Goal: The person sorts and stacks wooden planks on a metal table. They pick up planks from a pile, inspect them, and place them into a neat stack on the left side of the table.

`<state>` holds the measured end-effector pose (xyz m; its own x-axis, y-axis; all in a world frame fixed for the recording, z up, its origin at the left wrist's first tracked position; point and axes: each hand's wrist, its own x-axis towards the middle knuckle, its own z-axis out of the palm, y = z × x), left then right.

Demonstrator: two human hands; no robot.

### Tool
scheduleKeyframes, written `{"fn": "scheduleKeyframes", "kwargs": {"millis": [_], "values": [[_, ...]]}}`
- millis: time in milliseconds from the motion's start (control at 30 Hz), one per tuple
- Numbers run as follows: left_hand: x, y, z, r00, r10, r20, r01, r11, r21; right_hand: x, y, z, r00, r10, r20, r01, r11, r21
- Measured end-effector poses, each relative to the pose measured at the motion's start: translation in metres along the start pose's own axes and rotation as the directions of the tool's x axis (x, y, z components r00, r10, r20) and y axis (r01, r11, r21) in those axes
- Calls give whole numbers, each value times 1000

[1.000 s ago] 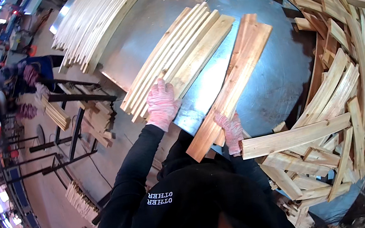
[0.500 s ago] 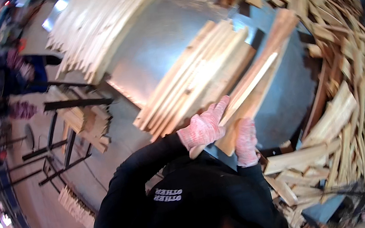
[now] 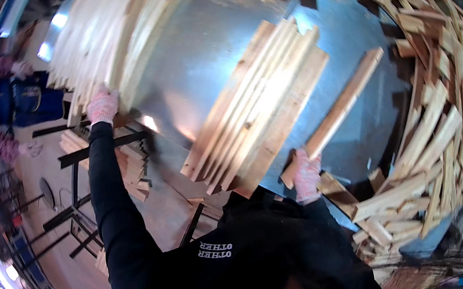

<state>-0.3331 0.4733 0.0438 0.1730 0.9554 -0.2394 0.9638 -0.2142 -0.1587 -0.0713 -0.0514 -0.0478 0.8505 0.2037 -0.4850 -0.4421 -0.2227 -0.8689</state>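
Currently, right hand (image 3: 306, 176) fingers wrap one plank (image 3: 334, 115) end; left hand (image 3: 102, 106) rests on far stack (image 3: 115, 35), finger state unclear.

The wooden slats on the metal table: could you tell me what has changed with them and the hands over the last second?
The left hand left the middle stack of slats and reached out to the left, onto the near end of the far stack. The right hand kept its grip on the single plank, now lying apart to the right of the middle stack. The metal table and the scrap pile stayed put.
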Motion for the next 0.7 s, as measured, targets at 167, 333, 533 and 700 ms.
{"fn": "scheduleKeyframes", "kwargs": {"millis": [167, 333, 533, 700], "values": [[-118, 132, 42, 866, 243, -437, -460, 45, -887, 1, 16, 14, 885, -299, 356, 464, 520, -717], [-200, 199, 57, 871, 482, -90, -461, 743, -485, 8, 32, 34, 951, 142, 273, -207, 952, 226], [-206, 206, 33, 744, 655, 132, -517, 690, -506, -22, -34, 41, 765, 41, 643, 385, 772, -506], [-221, 206, 79, 794, 605, 62, -477, 682, -554, -47, -98, 35, 603, 396, 693, 573, 389, -721]]}}
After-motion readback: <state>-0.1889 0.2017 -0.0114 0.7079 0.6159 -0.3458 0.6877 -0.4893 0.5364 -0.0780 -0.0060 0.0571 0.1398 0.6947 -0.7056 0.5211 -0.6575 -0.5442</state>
